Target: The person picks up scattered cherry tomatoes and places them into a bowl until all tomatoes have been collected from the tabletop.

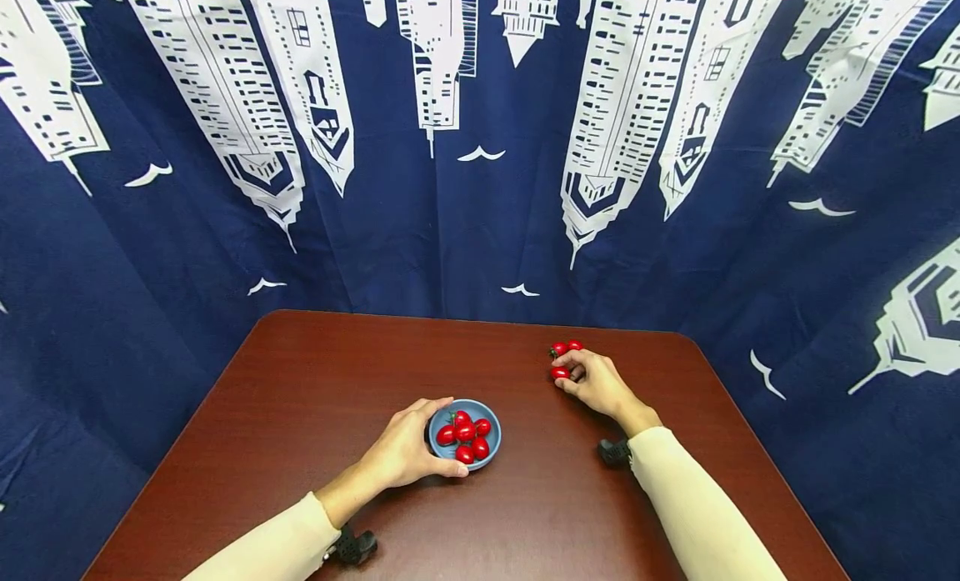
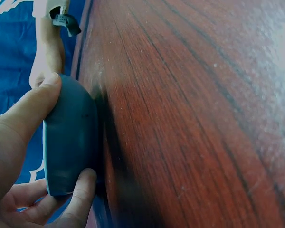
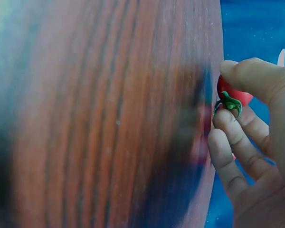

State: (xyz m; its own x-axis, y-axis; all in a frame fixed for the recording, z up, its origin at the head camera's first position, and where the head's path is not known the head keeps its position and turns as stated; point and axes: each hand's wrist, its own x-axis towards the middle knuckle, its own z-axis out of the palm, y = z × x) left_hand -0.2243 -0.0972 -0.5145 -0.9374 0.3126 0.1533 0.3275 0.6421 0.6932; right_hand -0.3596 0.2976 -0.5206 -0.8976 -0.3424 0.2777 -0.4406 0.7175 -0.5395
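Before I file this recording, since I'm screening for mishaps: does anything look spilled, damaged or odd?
Only the cloth behind the table looks odd: its printed buildings point downward, as if hung upside down. Nothing looks spilled or damaged around the blue bowl.

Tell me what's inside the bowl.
Six red tomatoes show inside the bowl, at least one with a green stem. They hide parts of the bottom, so whatever might lie directly beneath them cannot be seen.

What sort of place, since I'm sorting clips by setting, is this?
Probably a makeshift indoor recording spot: a navy curtain printed with white buildings hangs behind a brown table, with black wrist-worn devices in view.
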